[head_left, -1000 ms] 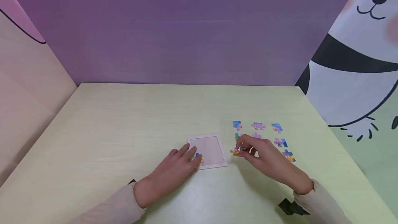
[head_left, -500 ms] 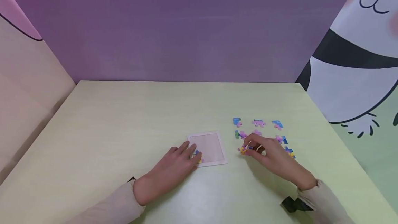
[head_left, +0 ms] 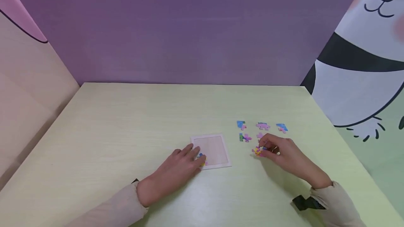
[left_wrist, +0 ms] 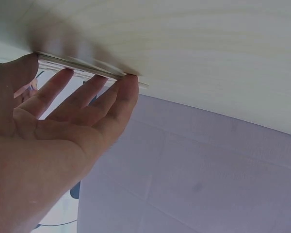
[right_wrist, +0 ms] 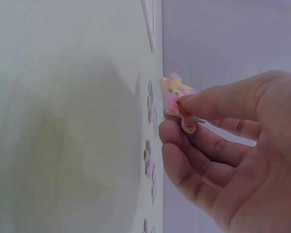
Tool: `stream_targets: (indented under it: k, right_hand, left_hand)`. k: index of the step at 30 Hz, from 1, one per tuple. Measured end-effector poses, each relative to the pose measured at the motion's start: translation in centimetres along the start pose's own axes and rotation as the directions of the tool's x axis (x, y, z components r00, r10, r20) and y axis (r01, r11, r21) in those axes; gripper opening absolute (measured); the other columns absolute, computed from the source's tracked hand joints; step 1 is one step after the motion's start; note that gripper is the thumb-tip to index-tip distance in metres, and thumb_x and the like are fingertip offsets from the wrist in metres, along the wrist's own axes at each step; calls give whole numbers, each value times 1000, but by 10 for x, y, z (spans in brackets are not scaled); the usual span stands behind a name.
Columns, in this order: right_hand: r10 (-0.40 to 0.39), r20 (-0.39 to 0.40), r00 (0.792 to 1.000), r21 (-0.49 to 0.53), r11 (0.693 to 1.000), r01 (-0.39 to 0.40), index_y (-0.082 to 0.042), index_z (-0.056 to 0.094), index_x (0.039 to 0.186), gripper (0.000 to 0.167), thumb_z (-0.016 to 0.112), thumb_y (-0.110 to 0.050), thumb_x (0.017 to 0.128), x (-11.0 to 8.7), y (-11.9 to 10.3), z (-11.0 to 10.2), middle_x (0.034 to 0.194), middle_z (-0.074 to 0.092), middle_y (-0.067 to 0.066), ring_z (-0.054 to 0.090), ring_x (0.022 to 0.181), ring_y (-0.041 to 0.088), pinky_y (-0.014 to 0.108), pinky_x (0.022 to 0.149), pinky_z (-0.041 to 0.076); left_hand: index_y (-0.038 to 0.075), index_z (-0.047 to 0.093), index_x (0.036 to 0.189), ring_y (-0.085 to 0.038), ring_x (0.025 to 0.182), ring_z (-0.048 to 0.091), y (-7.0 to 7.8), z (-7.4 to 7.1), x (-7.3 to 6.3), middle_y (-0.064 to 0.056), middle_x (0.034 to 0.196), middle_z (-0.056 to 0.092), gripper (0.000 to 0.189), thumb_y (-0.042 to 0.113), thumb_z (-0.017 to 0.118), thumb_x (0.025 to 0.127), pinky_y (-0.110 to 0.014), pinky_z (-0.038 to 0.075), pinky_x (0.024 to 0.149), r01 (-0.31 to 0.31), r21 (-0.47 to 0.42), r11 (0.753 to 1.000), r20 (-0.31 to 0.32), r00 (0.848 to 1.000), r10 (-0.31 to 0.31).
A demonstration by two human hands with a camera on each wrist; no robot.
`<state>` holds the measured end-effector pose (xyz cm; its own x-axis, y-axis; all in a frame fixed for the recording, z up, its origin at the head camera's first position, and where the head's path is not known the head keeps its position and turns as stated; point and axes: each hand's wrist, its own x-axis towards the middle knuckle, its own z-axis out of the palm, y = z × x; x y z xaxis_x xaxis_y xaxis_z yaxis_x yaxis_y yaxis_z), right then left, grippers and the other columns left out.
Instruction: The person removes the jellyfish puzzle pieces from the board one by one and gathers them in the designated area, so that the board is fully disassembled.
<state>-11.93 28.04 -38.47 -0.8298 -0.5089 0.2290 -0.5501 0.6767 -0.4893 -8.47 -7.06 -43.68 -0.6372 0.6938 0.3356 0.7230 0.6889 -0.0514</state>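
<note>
My left hand (head_left: 175,171) rests with spread, relaxed fingers on the left side of a small square puzzle tray (head_left: 226,152). A colourful jigsaw piece (head_left: 203,163) lies in the tray's near left corner, partly under those fingers. To the right of the tray, my right hand (head_left: 290,157) pinches a pink and yellow jigsaw piece (right_wrist: 174,92) between thumb and fingers, above the table as the right wrist view shows. In the left wrist view the fingertips (left_wrist: 131,80) touch the tray's thin edge.
Loose jigsaw pieces lie in rows behind the right hand, among them a blue and pink corner piece (head_left: 241,124), a pink piece with eyes (head_left: 263,126) and a green-edged piece (head_left: 245,137). The right hand hides others. A purple wall (head_left: 189,31) stands behind the table (head_left: 132,115).
My right hand has moved right, away from the tray, with the jigsaw piece still pinched. Pieces behind its earlier place show now, while ones farther right are covered. The left hand stays put.
</note>
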Motion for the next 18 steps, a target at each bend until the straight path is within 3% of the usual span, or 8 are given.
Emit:
stream_targets:
  k: [12,18]
  right_hand:
    - [141,104,985,35,989,-145,-12,63,100,16,70,-2,90,-6,16,-5,78,68,-6,64,70,9,26,63,51]
    - [149,107,983,-17,989,-148,-14,65,102,17,71,-4,90,-8,23,-8,78,65,-8,59,70,6,25,63,50]
  left_hand:
    - [17,62,117,-31,121,57,2,-2,-1,-8,124,62,23,27,66,97,-39,54,75,-10,38,999,-8,1000,11]
    - [17,62,118,-31,119,58,2,-3,0,-8,124,62,23,27,65,98,-39,54,74,-10,44,999,-9,1000,10]
